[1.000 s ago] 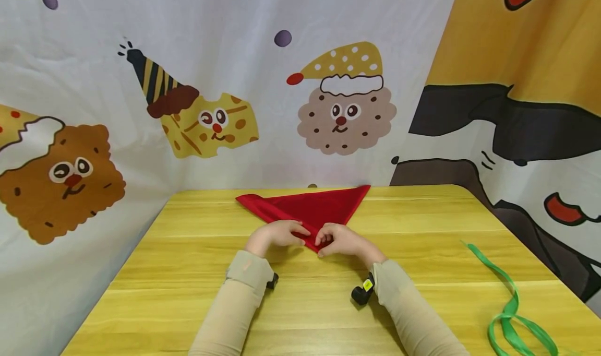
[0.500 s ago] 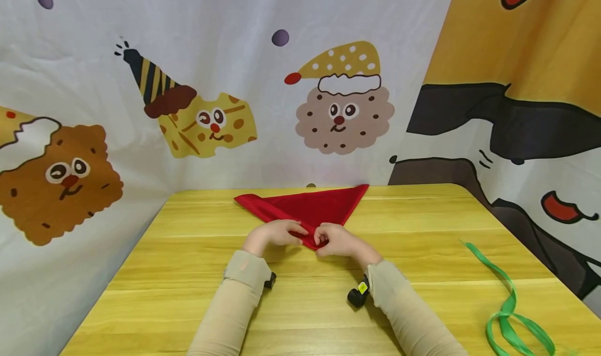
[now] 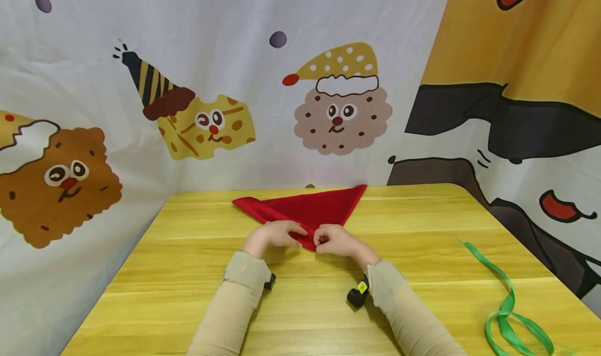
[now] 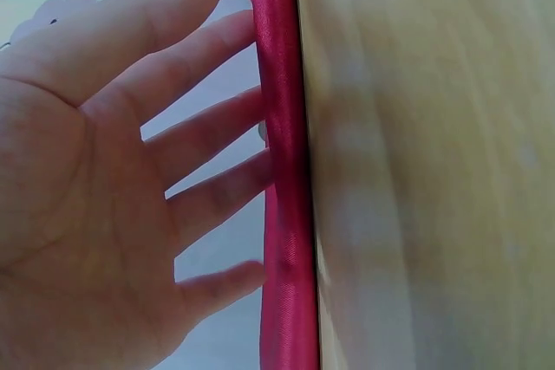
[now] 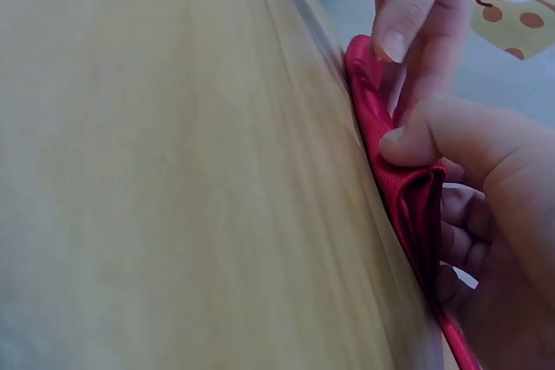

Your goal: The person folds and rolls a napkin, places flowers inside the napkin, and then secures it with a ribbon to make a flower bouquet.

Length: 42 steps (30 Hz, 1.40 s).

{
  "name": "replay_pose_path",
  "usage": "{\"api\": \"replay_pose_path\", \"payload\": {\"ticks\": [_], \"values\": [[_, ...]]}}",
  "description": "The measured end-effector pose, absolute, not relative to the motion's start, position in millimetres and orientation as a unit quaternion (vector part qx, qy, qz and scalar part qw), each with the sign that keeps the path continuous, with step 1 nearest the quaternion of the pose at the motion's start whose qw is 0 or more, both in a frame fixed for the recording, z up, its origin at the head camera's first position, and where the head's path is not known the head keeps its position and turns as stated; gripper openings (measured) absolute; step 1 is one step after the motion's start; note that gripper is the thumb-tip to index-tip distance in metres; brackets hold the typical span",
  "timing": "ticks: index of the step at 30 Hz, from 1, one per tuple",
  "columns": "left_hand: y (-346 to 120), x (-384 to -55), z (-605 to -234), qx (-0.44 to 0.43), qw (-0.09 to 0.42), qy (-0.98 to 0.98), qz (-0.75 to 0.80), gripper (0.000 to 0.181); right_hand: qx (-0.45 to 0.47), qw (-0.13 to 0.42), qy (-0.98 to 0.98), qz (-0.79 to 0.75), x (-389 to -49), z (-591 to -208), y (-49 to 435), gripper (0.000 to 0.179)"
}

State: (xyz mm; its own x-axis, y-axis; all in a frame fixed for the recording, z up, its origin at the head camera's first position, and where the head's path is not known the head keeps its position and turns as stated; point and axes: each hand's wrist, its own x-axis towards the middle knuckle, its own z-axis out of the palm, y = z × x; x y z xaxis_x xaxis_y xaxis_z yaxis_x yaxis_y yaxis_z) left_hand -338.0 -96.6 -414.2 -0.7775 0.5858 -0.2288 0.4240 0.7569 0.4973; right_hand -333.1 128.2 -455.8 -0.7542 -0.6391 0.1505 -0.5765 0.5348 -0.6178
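A shiny red satin cloth (image 3: 314, 208) lies on the table as a triangle, its near left edge folded into a band. My left hand (image 3: 278, 234) is at that edge; in the left wrist view its fingers are spread and fairly straight, fingertips resting against the cloth, thumb apart from it. My right hand (image 3: 339, 240) pinches the near corner of the cloth, thumb on one side and curled fingers on the other. In the right wrist view the folded layers of the cloth (image 5: 414, 192) show beside the thumb. Part of the near corner is hidden by the hands.
A green ribbon (image 3: 506, 309) lies loosely looped on the right side of the wooden table (image 3: 188, 272). A printed curtain (image 3: 263, 11) with cartoon figures hangs behind the table and along its sides.
My right thumb and fingers have drawn closer together on the near corner of the cloth. My left hand stays almost in place. The whole head view has shifted slightly.
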Motion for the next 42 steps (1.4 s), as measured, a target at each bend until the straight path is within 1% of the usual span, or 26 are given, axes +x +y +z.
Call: {"api": "replay_pose_path", "payload": {"ticks": [4,8,15,20,25,30,38,42], "values": [[-95.6,-337.1,-412.6,0.265,0.181,0.925,0.205,0.044,-0.334,0.078,0.862,-0.373,-336.2,-456.9,133.3,0.011],[-94.9,-334.5,-410.6,0.263,0.186,0.924,0.209,0.045,-0.313,0.11,0.847,-0.416,-338.2,-459.0,138.5,0.009],[-92.3,-333.0,-409.9,0.285,0.193,0.918,0.195,0.047,-0.298,0.143,0.821,-0.465,-339.6,-461.1,144.2,0.005],[-91.0,-333.0,-410.4,0.292,0.199,0.916,0.188,0.049,-0.29,0.156,0.809,-0.487,-339.4,-460.8,146.4,0.003],[-89.3,-333.8,-411.2,0.293,0.189,0.919,0.185,0.049,-0.286,0.169,0.8,-0.5,-341.8,-463.2,148.4,0.006],[-89.6,-334.4,-411.6,0.285,0.183,0.92,0.196,0.046,-0.284,0.192,0.786,-0.515,-342.2,-462.3,149.6,0.004],[-91.7,-336.2,-414.6,0.311,0.153,0.92,0.186,0.04,-0.282,0.206,0.777,-0.523,-340.4,-459.5,150.3,0.011],[-91.6,-336.8,-414.2,0.318,0.135,0.92,0.184,0.035,-0.29,0.208,0.768,-0.532,-340.9,-460.6,150.9,0.003]]}}
